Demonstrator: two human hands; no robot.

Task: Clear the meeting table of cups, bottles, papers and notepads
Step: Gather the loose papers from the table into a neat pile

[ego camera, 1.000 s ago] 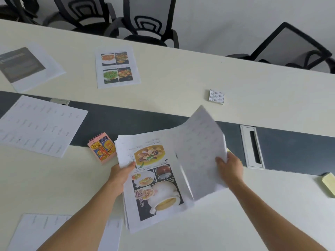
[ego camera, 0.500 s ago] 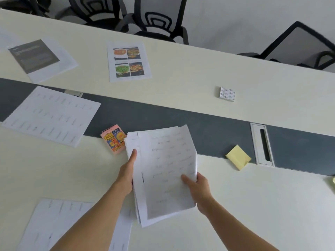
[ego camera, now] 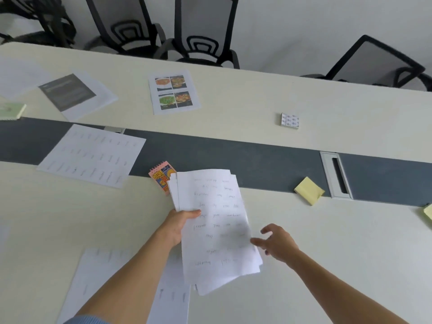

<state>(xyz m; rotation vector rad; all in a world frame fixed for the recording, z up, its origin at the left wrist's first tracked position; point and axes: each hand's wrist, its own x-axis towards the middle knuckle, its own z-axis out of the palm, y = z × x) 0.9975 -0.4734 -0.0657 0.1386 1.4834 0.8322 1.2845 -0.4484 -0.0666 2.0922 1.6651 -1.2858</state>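
One paper stack [ego camera: 215, 225] points up the frame, tipped left. The left hand [ego camera: 177, 224] pinches it. The right hand [ego camera: 278, 244] spreads loose fingers, empty.

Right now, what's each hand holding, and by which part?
Left hand pinches the paper stack at its left edge, thumb on top. Right hand is open beside the stack's right edge, holding nothing.

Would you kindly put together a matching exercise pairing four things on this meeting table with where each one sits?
1. paper stack
2. pink spiral notepad
3. yellow sticky pad
4. food photo sheet

A. beside the metal cable slot
B. gripped by the left hand
C. on the far side of the grey strip
D. partly hidden behind the stack's far corner

Pairs: 1-B, 2-D, 3-A, 4-C
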